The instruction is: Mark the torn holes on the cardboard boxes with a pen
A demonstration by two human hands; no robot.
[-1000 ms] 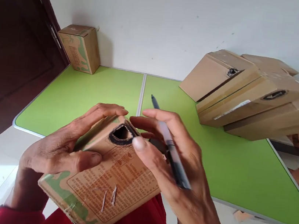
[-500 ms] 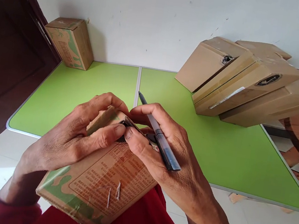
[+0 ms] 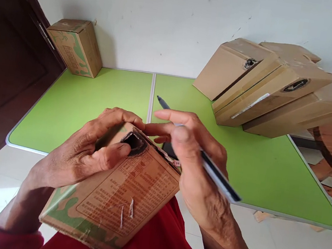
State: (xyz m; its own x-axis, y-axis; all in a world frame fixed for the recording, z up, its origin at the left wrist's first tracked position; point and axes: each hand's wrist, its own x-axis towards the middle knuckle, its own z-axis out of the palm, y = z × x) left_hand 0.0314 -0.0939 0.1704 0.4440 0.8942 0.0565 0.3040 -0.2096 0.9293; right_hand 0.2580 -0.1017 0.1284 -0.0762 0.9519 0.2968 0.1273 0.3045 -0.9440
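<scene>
A brown cardboard box (image 3: 124, 201) with green patches and printed text tilts in front of me above my lap. My left hand (image 3: 88, 150) grips its upper left edge, the thumb beside a dark-rimmed hole (image 3: 137, 145) near the top corner. My right hand (image 3: 200, 166) holds a pen (image 3: 218, 177) with a clear barrel, its dark tip pointing up and away over the table. The right thumb is raised off the box, while other fingers of that hand stay close to the box's far edge. A small dark object (image 3: 170, 150) shows partly behind the box.
The green folding table (image 3: 118, 89) spans the view against a white wall. One patterned carton (image 3: 78, 48) stands at the back left. Several plain cardboard boxes (image 3: 250, 99) lean together at the right, some with dark-edged holes. A dark door (image 3: 11, 57) is at the left.
My right thumb has lifted off the hole, exposing its dark opening. The pen has swung, its rear end moving right. My left hand still holds the box.
</scene>
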